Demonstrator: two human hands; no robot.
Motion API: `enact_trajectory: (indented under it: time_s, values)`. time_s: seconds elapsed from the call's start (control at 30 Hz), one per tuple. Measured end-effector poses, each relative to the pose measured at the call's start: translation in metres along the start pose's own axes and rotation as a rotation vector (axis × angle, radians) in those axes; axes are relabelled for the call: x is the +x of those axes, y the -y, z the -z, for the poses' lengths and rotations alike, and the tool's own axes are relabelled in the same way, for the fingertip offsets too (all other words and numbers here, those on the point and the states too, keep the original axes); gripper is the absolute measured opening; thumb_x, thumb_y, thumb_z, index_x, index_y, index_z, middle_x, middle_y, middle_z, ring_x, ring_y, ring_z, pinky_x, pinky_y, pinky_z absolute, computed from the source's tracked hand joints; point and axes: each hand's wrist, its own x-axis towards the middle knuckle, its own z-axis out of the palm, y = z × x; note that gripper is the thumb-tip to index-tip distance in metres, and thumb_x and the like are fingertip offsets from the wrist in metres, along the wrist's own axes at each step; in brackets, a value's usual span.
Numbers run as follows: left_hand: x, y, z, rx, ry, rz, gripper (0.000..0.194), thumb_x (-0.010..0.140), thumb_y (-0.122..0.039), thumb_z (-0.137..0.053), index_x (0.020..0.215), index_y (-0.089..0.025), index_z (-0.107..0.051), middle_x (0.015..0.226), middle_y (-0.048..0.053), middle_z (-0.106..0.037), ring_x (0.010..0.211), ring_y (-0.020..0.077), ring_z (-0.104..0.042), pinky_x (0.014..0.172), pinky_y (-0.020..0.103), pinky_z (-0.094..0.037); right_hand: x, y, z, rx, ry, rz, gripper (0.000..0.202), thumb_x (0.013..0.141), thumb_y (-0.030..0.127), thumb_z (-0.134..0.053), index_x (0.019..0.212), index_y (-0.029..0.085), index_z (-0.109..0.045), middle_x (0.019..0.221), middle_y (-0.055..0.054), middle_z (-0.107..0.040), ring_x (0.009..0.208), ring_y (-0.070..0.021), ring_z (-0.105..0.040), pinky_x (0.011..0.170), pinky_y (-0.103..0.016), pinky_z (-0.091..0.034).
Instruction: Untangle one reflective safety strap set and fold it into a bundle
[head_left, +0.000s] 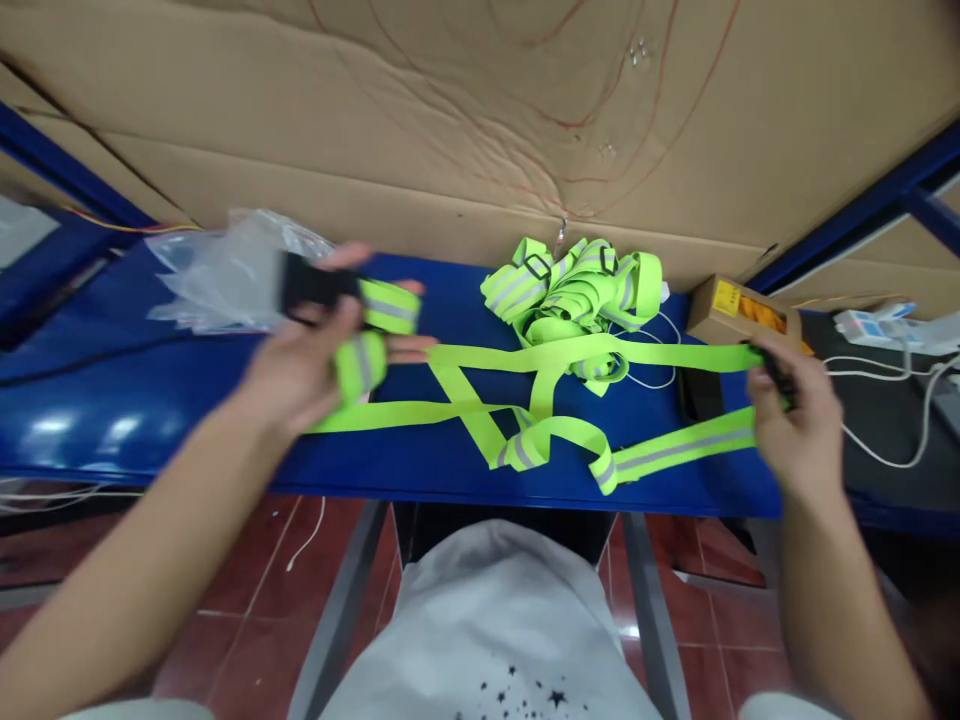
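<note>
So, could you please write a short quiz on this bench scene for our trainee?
1. True or false: both hands grip parts of the spread-out strap.
2. What lies behind the left hand? A) clear bags B) a helmet C) a red bucket
3. Fill in: the small carton sits on the bench just beyond the ____ hand.

Key
1. True: the left hand grips a folded end with a black buckle; the right hand pinches the far end.
2. A, the clear bags.
3. right. The pile of straps lies between the bags and the carton.
</note>
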Motion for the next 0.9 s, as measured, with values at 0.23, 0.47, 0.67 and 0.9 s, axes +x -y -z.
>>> enact_trajectory:
  time_s: [0.23, 0.47, 0.67, 0.9]
  values:
    - [0.028, 0.065, -0.110, 0.298, 0.461, -0.246, 0.044, 0.105, -0.035, -0.043, 0.148, -0.026, -0.046, 0.150, 0.010, -0.056, 0.138, 0.0268, -0.058, 0.117, 0.050, -0.049, -0.058, 0.058, -0.027, -0.260, 0.435, 0.213, 0.063, 0.092, 0.009, -0.051, 0.151, 0.031, -0.051, 0.140, -0.012, -0.054, 0.096, -0.0239, -0.069, 0.078, -0.039, -0.062]
    - [0.017, 0.071, -0.105, 0.480, 0.508, -0.333, 0.052, 0.100, -0.022, -0.045, 0.151, -0.026, -0.041, 0.163, 0.010, -0.043, 0.147, 0.0283, -0.049, 0.122, 0.049, -0.043, -0.091, 0.016, 0.001, -0.477, 0.484, 0.257, 0.059, 0.093, 0.010, -0.051, 0.149, 0.030, -0.054, 0.134, -0.011, -0.061, 0.096, -0.0267, -0.071, 0.079, -0.042, -0.063]
    - [0.038, 0.013, -0.052, 0.215, -0.163, -0.196, 0.045, 0.103, -0.050, -0.049, 0.145, -0.033, -0.045, 0.135, 0.002, -0.067, 0.077, 0.0168, -0.073, 0.075, 0.041, -0.064, -0.069, -0.023, 0.052, -0.238, 0.071, -0.231, 0.045, 0.100, 0.038, -0.054, 0.144, 0.039, -0.061, 0.117, -0.013, -0.072, 0.106, -0.0348, -0.073, 0.079, -0.051, -0.061]
    - [0.042, -0.009, -0.016, 0.861, -0.477, -0.513, 0.046, 0.090, -0.020, -0.060, 0.133, -0.013, -0.047, 0.152, 0.015, -0.049, 0.144, 0.0291, -0.048, 0.119, 0.052, -0.046, -0.020, 0.010, 0.053, -0.227, -0.091, 0.012, 0.054, 0.100, 0.024, -0.050, 0.154, 0.026, -0.053, 0.154, -0.016, -0.054, 0.144, -0.0366, -0.051, 0.118, -0.061, -0.042]
